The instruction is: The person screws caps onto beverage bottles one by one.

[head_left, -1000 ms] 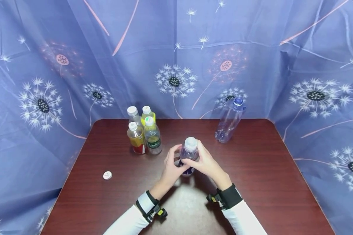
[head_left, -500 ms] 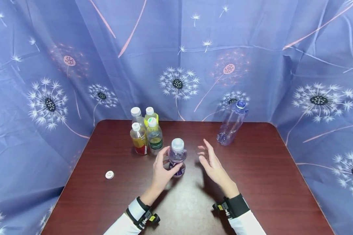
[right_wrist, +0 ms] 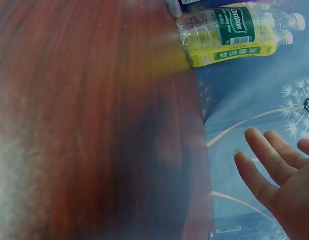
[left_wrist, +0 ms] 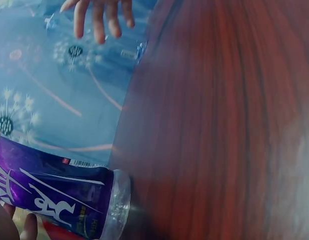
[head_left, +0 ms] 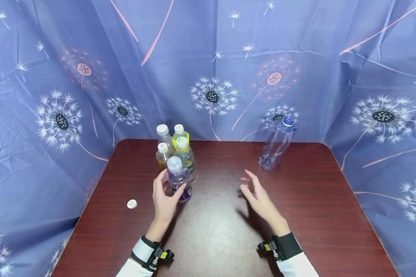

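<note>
My left hand (head_left: 164, 202) grips a clear bottle with a purple label (head_left: 178, 179) and a white cap, just in front of the bottle group at the left. The left wrist view shows that purple label (left_wrist: 54, 187) and the bottle's clear base close to the tabletop. My right hand (head_left: 261, 196) hangs over the middle right of the table with its fingers spread loosely and nothing in them. In the right wrist view its fingers (right_wrist: 267, 160) are apart, away from any bottle.
Behind the held bottle stand a green-labelled bottle (head_left: 185, 156), a yellow bottle (head_left: 180, 132), a white-capped clear bottle (head_left: 163, 134) and an amber-bottomed bottle (head_left: 163, 154). A capless bluish bottle (head_left: 275, 144) stands at the back right. A loose white cap (head_left: 132, 204) lies on the wooden table (head_left: 315, 207).
Both hands were on the purple-labelled bottle at first. The right hand has let go and moved right; the left hand has carried the bottle left to the other bottles.
</note>
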The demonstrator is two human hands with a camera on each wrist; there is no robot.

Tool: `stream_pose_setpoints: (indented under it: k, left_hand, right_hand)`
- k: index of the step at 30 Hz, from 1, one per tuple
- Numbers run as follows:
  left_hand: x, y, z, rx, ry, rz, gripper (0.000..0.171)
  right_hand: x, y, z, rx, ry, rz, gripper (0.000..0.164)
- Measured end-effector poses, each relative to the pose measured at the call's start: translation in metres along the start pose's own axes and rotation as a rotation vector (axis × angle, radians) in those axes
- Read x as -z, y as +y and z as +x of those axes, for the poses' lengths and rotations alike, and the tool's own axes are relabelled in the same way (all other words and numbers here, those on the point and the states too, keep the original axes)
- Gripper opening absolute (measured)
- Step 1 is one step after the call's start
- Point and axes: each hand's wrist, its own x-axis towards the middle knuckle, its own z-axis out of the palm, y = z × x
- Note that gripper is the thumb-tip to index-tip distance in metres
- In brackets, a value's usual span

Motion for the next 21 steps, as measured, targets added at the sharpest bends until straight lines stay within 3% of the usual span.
stream_pose_setpoints:
  k: [5, 9, 16, 21]
  left_hand:
    - [0.005, -0.030, 0.005, -0.020, 0.069, 0.031, 0.078]
    - [0.006, -0.044, 0.010, -0.008, 0.090, 0.024, 0.078]
    - [0.002, -0.051, 0.014, -0.010, 0.151, 0.029, 0.079]
    - [-0.004, -0.043, 0.014, -0.016, 0.188, 0.037, 0.080]
  right_hand:
    - [0.002, 0.004, -0.004, -0.004, -0.003, 0.016, 0.052]
    - [0.004, 0.006, -0.007, -0.035, -0.003, 0.042, 0.047]
    - [0.009, 0.007, -0.011, -0.067, -0.002, 0.055, 0.047]
    - [0.013, 0.012, -0.014, -0.060, 0.016, 0.063, 0.049]
